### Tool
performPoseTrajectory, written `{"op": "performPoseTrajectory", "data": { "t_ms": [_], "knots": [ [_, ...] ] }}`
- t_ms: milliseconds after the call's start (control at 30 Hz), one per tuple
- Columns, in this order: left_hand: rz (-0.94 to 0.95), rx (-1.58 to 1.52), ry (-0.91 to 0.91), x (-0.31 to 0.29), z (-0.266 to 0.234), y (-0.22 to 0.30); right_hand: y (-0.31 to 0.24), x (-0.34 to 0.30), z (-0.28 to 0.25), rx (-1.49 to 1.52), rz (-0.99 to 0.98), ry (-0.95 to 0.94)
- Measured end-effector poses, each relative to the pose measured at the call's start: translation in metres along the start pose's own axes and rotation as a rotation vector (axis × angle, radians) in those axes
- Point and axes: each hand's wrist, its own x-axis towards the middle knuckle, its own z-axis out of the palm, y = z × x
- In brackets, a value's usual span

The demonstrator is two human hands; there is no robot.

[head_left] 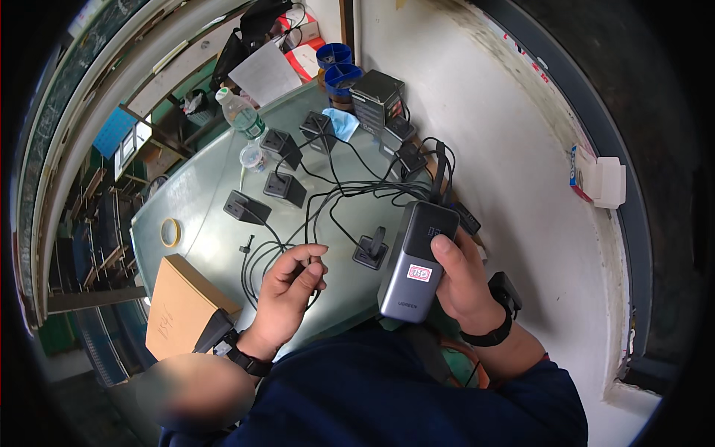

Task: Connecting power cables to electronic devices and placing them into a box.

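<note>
In my right hand is a grey and black power bank, held upright at its right side, with a small display near its top and a white and red sticker on its front. My left hand has its fingers curled and the thumb pressed in, closed on a black cable. Loops of cable hang behind that hand. Just left of the power bank, a small black charger plug sits on the glass table. Several black power blocks, among them one near block, stand beyond my left hand with cables attached.
A cardboard box stands at the near left, a roll of yellow tape behind it. Farther back are a plastic bottle, a blue cup and a black box. The white wall bounds the right side.
</note>
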Motion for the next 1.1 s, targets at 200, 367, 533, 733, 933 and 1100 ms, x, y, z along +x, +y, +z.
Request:
{"op": "performPoseTrajectory", "data": {
  "t_ms": [200, 367, 533, 733, 933, 1100],
  "knots": [
    [-0.04, -0.002, 0.009, 0.002, 0.002, -0.001, 0.002, 0.001, -0.006, -0.007, -0.002, 0.024],
    [-0.042, 0.011, 0.04, 0.002, 0.001, -0.005, 0.002, 0.0, -0.012, -0.025, 0.008, 0.059],
    [-0.051, 0.038, 0.048, -0.001, -0.008, -0.008, 0.011, -0.005, -0.04, -0.296, -0.125, 0.114],
    [-0.037, 0.047, 0.074, -0.011, -0.021, -0.026, 0.051, -0.008, -0.063, -0.701, -0.187, 0.109],
    [-0.032, -0.018, 0.091, -0.024, -0.036, -0.048, 0.098, 0.006, -0.074, -0.606, -0.117, 0.129],
    [-0.067, -0.032, 0.091, -0.033, -0.045, -0.055, 0.128, 0.026, -0.105, -0.577, -0.128, 0.11]
  ]
}}
